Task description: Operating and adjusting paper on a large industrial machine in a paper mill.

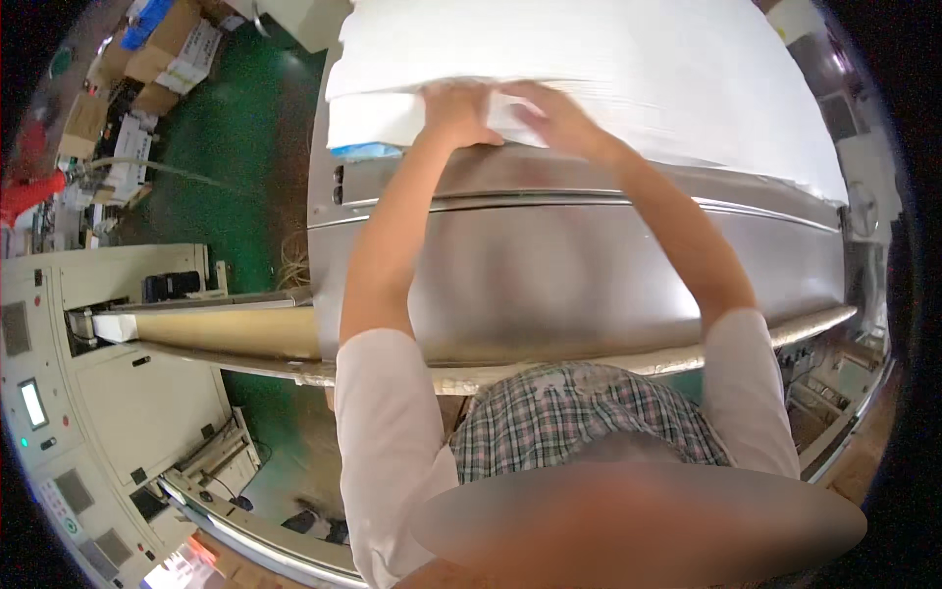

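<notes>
A thick stack of thin white sheets [549, 39] lies on a stainless steel table [530, 255]; whether they are paper or cloth I cannot tell. My left hand [458, 113] is at the stack's near edge, its fingers tucked against the layers and its thumb lower down, gripping several sheets. Close by on the right, my right hand [557, 120] is smeared by motion, its fingers pointing left toward the same edge. A bit of blue material [368, 150] shows under the stack's near left corner.
A pale machine cabinet [147, 412] with a small screen stands at the left. A long yellowish roller or bar [231, 329] runs from it to the table's near side. Cardboard boxes [162, 44] are piled at the far left, beside the green floor [221, 128].
</notes>
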A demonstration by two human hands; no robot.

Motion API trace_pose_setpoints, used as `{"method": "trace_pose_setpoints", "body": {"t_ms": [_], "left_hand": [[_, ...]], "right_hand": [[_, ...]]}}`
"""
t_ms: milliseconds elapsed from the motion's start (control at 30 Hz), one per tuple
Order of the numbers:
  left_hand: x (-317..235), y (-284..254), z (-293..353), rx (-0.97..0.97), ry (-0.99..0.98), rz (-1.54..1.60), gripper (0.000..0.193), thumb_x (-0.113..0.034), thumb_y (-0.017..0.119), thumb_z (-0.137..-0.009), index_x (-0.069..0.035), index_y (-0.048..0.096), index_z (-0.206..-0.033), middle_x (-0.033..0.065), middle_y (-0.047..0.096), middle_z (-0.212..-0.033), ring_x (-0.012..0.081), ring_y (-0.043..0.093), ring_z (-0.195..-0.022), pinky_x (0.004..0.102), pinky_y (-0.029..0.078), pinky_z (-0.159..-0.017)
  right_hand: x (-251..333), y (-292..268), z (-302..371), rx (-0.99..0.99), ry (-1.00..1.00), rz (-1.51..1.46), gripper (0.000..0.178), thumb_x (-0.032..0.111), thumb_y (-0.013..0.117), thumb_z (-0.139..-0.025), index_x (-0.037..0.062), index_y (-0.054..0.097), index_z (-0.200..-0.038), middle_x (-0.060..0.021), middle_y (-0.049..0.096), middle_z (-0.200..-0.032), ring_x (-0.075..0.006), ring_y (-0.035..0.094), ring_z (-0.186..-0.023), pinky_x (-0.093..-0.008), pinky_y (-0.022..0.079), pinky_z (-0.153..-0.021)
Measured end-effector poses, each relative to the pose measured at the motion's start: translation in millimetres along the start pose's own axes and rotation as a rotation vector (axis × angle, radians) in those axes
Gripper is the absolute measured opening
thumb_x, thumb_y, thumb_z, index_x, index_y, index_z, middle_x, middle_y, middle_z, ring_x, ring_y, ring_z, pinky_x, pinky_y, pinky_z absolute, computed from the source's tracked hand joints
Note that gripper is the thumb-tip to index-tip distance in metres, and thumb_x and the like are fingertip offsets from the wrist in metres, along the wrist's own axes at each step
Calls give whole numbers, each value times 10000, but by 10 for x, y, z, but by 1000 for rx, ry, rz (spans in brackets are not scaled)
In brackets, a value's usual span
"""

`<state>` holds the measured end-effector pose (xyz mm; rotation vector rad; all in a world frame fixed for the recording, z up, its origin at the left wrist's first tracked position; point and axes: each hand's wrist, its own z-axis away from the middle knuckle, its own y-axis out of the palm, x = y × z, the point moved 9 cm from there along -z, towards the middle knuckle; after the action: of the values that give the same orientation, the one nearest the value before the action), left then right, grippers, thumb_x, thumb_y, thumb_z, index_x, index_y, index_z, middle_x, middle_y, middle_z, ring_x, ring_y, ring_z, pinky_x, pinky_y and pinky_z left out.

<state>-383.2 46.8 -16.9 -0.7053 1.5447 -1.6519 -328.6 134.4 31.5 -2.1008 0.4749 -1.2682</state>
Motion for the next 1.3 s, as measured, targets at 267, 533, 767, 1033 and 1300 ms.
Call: {"method": "trace_pose_setpoints", "body": {"t_ms": [267, 533, 767, 1033, 1300], "left_hand": [[-23, -21, 46, 155, -98, 22, 921, -417, 776, -455, -170, 401, -1260, 96, 461, -1244, 285, 404, -1166, 626, 222, -927], [167, 251, -82, 319, -387, -107, 1058, -206, 814, -407, -76, 267, -1303, 149, 412, -1269, 331, 383, -1169, 529, 281, -923], [657, 374, 98, 378, -564, -263, 1025, -153, 808, -419, -77, 267, -1286, 136, 468, -1201, 335, 402, -1139, 539, 319, -886], [632, 435, 77, 350, -485, -357, 877, -204, 795, -477, -158, 381, -1249, 67, 434, -1230, 271, 366, -1176, 465, 297, -938], [858, 445, 293, -40, -264, -315, 732, -162, 736, -534, -118, 423, -1195, 122, 495, -1148, 319, 432, -1100, 455, 333, -903]], "right_hand": [[-1226, -590, 407, 357, 471, 442, 528, 520, 366, -847, 81, 517, -1100, -128, 528, -1111, -299, 455, -1064, -427, 299, -917], [-2554, -2860, 2287, 353, 580, 600, 688, 600, 544, -683, 138, 467, -1187, -94, 485, -1181, -271, 419, -1110, -442, 268, -924], [-3300, -4295, 3285, 618, 689, 783, 980, 380, 811, -412, 213, 353, -1262, -61, 455, -1194, -263, 373, -1166, -481, 324, -912], [-4767, -5867, 4669, 516, 1102, 1036, 989, 126, 829, -346, 166, 374, -1222, -102, 419, -1210, -294, 393, -1133, -465, 343, -916], [-4703, -5980, 4748, 90, 724, 1152, 659, 72, 705, -550, 144, 483, -1165, -75, 474, -1171, -274, 386, -1149, -465, 379, -878]]}}
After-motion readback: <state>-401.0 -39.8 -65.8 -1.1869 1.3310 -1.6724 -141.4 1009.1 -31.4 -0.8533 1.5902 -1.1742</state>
